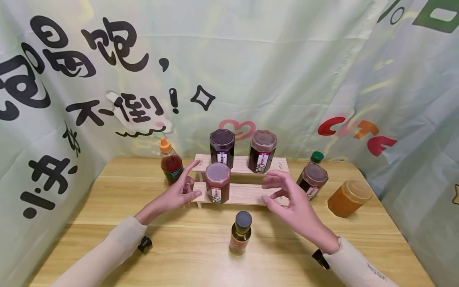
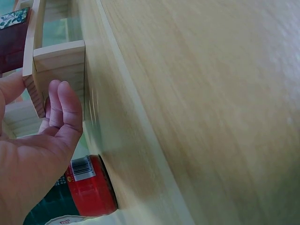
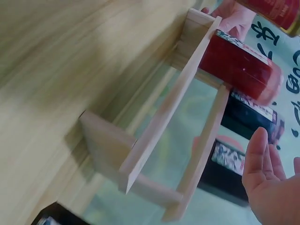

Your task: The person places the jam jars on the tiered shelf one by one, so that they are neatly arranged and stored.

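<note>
A two-step wooden rack (image 1: 251, 194) stands on the table. My left hand (image 1: 178, 194) is at its left end, index finger stretched towards the upper step. In the left wrist view, the thumb is at the lower board's end and curved fingers (image 2: 68, 105) lie by the side leg. A jar of red jam (image 1: 217, 187) stands on the lower step, near that hand. Two dark jam jars, one left (image 1: 222, 147) and one right (image 1: 263, 151), sit on the upper step. My right hand (image 1: 292, 203) hovers by the rack's right end, fingers apart, holding nothing.
Left of the rack stands a red sauce bottle (image 1: 171, 163) with an orange cap. A dark-capped small bottle (image 1: 240, 235) is in front. To the right are another dark jar (image 1: 312, 179), a green-capped bottle (image 1: 316, 157) and an amber jar (image 1: 348, 199). Printed curtains (image 1: 272, 71) hang behind.
</note>
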A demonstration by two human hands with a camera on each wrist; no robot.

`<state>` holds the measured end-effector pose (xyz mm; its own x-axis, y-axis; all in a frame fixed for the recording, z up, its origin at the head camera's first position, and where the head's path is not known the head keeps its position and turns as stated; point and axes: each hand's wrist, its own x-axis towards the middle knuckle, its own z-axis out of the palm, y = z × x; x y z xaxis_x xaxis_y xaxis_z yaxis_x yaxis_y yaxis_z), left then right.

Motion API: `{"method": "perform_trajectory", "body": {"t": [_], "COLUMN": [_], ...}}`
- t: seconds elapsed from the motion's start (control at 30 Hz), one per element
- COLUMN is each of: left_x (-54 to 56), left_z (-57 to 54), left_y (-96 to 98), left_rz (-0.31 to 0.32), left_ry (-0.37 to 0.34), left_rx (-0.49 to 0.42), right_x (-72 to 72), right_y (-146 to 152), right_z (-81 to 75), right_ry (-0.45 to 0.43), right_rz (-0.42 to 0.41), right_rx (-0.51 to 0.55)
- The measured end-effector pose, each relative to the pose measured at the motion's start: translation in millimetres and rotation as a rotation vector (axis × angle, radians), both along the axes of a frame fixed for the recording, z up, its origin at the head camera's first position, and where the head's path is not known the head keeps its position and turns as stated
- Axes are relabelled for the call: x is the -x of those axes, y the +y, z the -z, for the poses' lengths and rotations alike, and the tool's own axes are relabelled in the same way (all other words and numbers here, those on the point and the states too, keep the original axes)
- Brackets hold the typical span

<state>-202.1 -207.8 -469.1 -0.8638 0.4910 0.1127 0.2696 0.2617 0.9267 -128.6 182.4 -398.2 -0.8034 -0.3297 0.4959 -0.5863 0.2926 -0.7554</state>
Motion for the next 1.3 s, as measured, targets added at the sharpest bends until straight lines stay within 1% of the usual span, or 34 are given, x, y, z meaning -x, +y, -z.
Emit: {"method": "perform_trajectory", "body": {"t": [0.1,0.17,0.23,0.33,0.43,0.5,0.57,0.73,0.83,0.93,1.03,1.1,1.17,1.23,1.3], "left_x": [0.3,0.5,0.3,-0.2,-0.8,-0.8,-0.7,-0.4,0.5,1.7,2.3,2.3,2.3,2.1,1.8], "left_z": [-0.2,0.0,-0.4,-1.1,-1.9,-1.9,-1.7,0.0,1.3,1.7,1.8,1.7,1.7,1.8,1.4], "left_y": [-0.9,-1.4,-1.5,-0.9,0.1,0.5,0.7,-0.2,-0.7,-0.9,-1.1,-0.9,-0.8,-0.6,-0.2], "left_rz": [0.003,0.005,0.005,0.004,0.001,-0.002,-0.003,0.009,0.032,0.042,0.030,0.024,0.018,0.015,0.011], "left_ry": [0.007,0.006,0.002,-0.002,-0.005,-0.005,-0.005,0.004,0.035,0.049,0.035,0.022,0.016,0.014,0.013], "left_rx": [0.002,0.002,0.001,0.001,0.006,0.009,0.012,0.004,-0.004,-0.008,-0.001,-0.002,0.000,0.000,-0.001], "right_x": [-6.5,-9.8,-12.2,-15.7,-19.5,-22.0,-24.6,-29.4,-30.4,-29.4,-26.4,-24.2,-22.2,-20.5,-18.7], "right_y": [12.4,21.5,32.1,50.1,68.6,80.6,92.1,119.5,134.7,148.9,162.4,171.3,179.9,188.0,195.8], "right_z": [-2.7,-3.7,-4.0,-4.0,-3.7,-4.3,-5.5,-9.0,-9.0,-6.1,-1.1,2.2,5.6,9.5,14.3], "right_ry": [0.004,0.022,0.055,0.123,0.162,0.163,0.142,0.103,0.120,0.153,0.190,0.185,0.156,0.095,0.023], "right_rz": [0.030,0.056,0.084,0.158,0.222,0.258,0.294,0.400,0.445,0.478,0.515,0.545,0.575,0.590,0.580], "right_rx": [0.001,-0.012,-0.032,-0.069,-0.060,-0.051,-0.044,-0.080,-0.088,-0.080,-0.088,-0.107,-0.135,-0.162,-0.167]}}
